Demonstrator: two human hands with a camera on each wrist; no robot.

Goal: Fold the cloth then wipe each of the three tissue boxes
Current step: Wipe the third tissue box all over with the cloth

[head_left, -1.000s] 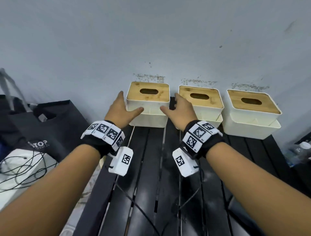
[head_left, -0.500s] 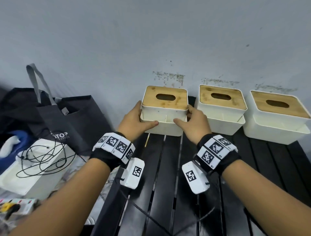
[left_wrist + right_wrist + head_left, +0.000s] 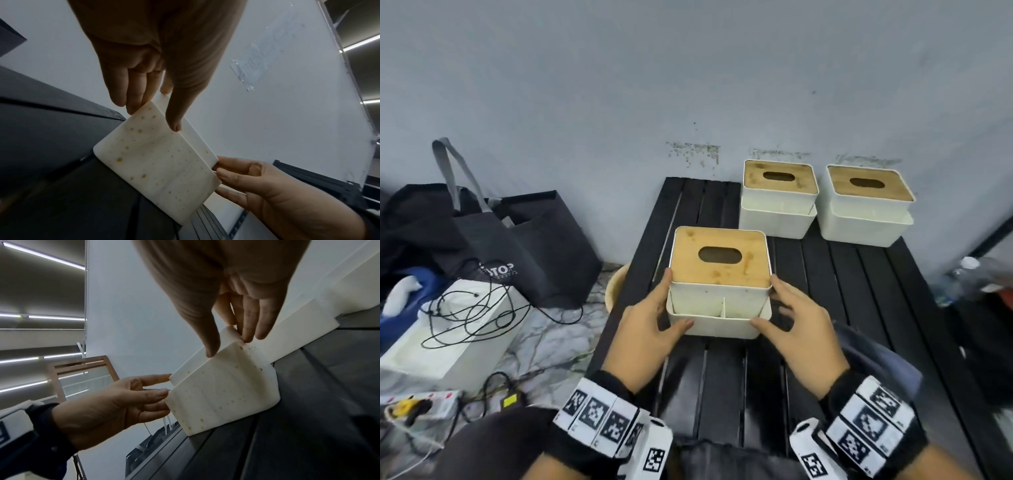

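Observation:
Three white tissue boxes with wooden slotted lids stand on a black slatted table [image 3: 859, 291]. The nearest box [image 3: 719, 281] [image 3: 160, 162] [image 3: 222, 394] sits toward the front, between my hands. My left hand [image 3: 650, 329] [image 3: 156, 65] [image 3: 115, 405] lays straight fingers on its left side and its thumb on the front tray. My right hand [image 3: 794, 329] [image 3: 236, 296] [image 3: 267, 186] touches the right corner with straight fingers. The middle box [image 3: 779, 198] and right box [image 3: 868, 205] stay against the wall. A grey-blue fabric shape [image 3: 876, 356] lies under my right forearm; I cannot tell whether it is the cloth.
Left of the table are a black tote bag [image 3: 517, 246], a white case with tangled cables [image 3: 448, 329], a power strip [image 3: 417, 404] and a round wooden rim [image 3: 616, 284] on the marble floor. A plastic bottle [image 3: 962, 274] stands at the right edge. The grey wall closes the back.
The left box has come off the back row toward me, carried between both hands, and now sits near the table's front. The other two boxes have not moved.

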